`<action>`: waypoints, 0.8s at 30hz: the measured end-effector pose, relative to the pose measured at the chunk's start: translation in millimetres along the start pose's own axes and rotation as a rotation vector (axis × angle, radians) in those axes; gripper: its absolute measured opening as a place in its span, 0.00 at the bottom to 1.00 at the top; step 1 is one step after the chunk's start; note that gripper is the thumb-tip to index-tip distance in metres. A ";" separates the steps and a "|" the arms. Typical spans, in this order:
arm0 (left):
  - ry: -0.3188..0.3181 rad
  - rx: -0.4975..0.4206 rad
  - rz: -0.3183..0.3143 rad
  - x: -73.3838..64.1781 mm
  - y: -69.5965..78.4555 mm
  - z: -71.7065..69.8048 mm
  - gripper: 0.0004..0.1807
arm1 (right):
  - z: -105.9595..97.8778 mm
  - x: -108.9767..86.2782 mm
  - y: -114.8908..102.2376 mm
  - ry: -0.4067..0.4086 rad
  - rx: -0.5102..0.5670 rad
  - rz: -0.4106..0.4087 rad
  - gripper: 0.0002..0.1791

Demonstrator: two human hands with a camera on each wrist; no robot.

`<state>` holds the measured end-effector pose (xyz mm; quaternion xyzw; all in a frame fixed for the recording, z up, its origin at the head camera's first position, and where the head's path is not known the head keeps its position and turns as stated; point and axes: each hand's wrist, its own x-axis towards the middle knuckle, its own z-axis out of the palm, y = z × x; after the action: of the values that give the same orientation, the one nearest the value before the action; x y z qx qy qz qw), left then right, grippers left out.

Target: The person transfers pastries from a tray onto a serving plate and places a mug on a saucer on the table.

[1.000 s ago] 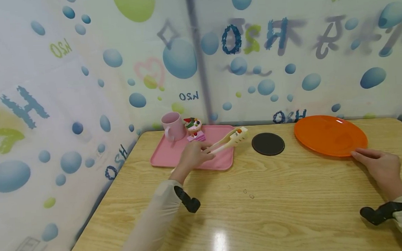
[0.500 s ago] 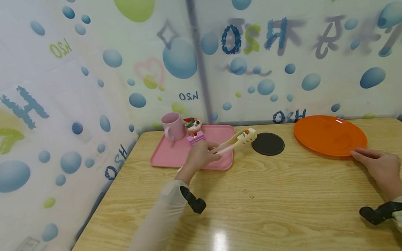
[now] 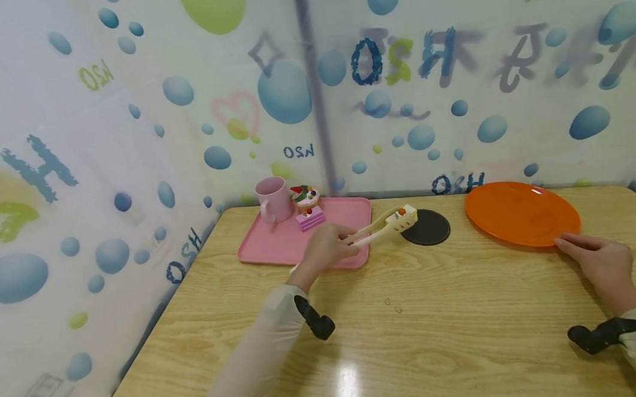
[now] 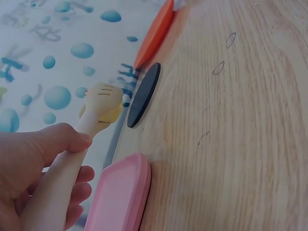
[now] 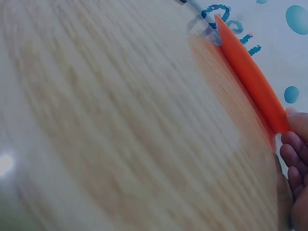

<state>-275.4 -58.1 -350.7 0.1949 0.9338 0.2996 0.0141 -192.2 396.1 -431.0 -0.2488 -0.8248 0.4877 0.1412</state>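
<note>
My left hand (image 3: 327,246) grips cream-coloured tongs (image 3: 370,230) over the right part of the pink tray (image 3: 277,242). Between the tongs' tips is a small toy cake slice (image 3: 403,215) with an orange-red topping, which overlaps the black round coaster (image 3: 430,228) in the head view. The left wrist view shows the thumb along the tongs (image 4: 72,163) and yellow of the cake (image 4: 111,114) between the tips. My right hand (image 3: 604,262) pinches the near right rim of the orange plate (image 3: 521,215); thumb and fingers meet at its edge (image 5: 279,126) in the right wrist view.
On the tray stand a pink mug (image 3: 275,199), a toy fruit tart (image 3: 305,196) and a purple cake slice (image 3: 310,218). The wooden table (image 3: 411,337) ends at a patterned wall sheet (image 3: 427,115) behind and to the left.
My left hand has moved right, carrying the tongs and the cake slice from the tray's right edge to over the coaster's left part. The right hand and the plate have stayed in place.
</note>
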 end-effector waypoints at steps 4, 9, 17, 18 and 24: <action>-0.003 -0.001 0.015 -0.1 4.9 4.5 0.16 | -0.2 -0.5 1.8 0.002 -0.005 -0.013 0.39; -0.010 0.007 0.022 1.4 11.2 9.6 0.15 | -0.8 -1.9 2.1 0.006 -0.003 -0.012 0.39; -0.002 0.016 0.028 5.1 15.8 19.1 0.16 | 1.3 -1.0 0.3 0.003 -0.006 -0.016 0.39; -0.001 0.019 0.036 5.6 16.5 20.3 0.17 | 1.3 -0.6 0.3 0.005 -0.003 -0.017 0.39; -0.026 0.020 0.066 8.1 23.4 25.4 0.19 | -0.3 0.6 0.2 0.012 -0.003 -0.010 0.40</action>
<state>-271.0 -23.6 -357.5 0.2297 0.9295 0.2882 0.0142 -192.5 396.8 -431.1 -0.2479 -0.8260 0.4842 0.1479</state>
